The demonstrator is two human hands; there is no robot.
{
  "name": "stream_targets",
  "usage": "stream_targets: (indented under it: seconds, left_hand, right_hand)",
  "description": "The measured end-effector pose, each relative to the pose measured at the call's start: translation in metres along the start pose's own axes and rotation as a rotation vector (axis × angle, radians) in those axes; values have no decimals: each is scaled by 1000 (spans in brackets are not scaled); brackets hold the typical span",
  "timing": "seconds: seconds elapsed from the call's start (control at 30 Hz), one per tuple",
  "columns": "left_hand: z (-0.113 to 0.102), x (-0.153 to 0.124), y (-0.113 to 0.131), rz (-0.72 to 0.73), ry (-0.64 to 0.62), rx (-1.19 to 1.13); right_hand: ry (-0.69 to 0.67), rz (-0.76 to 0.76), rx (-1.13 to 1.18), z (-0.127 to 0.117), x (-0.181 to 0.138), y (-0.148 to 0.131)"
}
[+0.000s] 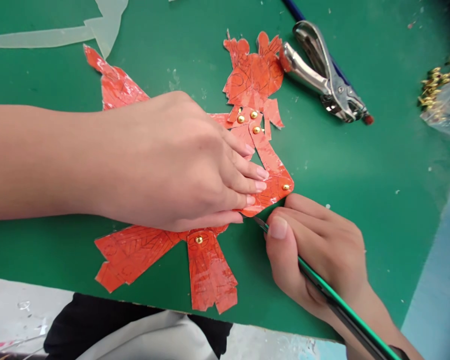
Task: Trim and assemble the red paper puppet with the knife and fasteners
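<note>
A red paper puppet (253, 77) lies on the green table, its cut-out pieces joined by gold brass fasteners and marked with drawn lines. My left hand (176, 160) rests flat over the middle of it, fingers stretched out, hiding the body beneath. Pinched in my right hand (317, 245) is a craft knife (326, 290) with a long green and black handle. Its thin metal tip meets the lower edge of the bent limb (272, 192), just beyond my left fingertips. Two more limbs of the puppet spread out below my left hand.
On the green table (360, 170), a metal hole punch (328, 75) lies over a blue stick (294, 9) at upper right. Gold fasteners (433, 85) spill by a plastic bag (448, 112). Translucent cut pieces (41, 37) lie upper left. The table's near edge runs along the bottom.
</note>
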State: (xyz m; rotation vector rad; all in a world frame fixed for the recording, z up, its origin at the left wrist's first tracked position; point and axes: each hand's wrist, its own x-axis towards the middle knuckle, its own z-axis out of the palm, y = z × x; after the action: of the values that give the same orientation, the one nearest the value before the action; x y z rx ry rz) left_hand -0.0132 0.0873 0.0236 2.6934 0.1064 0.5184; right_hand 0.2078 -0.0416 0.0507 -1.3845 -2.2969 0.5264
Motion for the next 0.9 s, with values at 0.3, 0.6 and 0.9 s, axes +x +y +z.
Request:
stream_targets:
  seconds: [0.3, 0.6, 0.9]
  left_hand:
    - [1, -1, 2, 6, -14, 11]
    - [4, -3, 3, -15, -30, 44]
    - [2, -5, 3, -1, -31, 56]
  right_hand:
    - [64, 31, 27, 3, -4, 2]
    - [78, 76, -22, 7, -3, -7]
    - [67, 82, -26, 8, -5, -6]
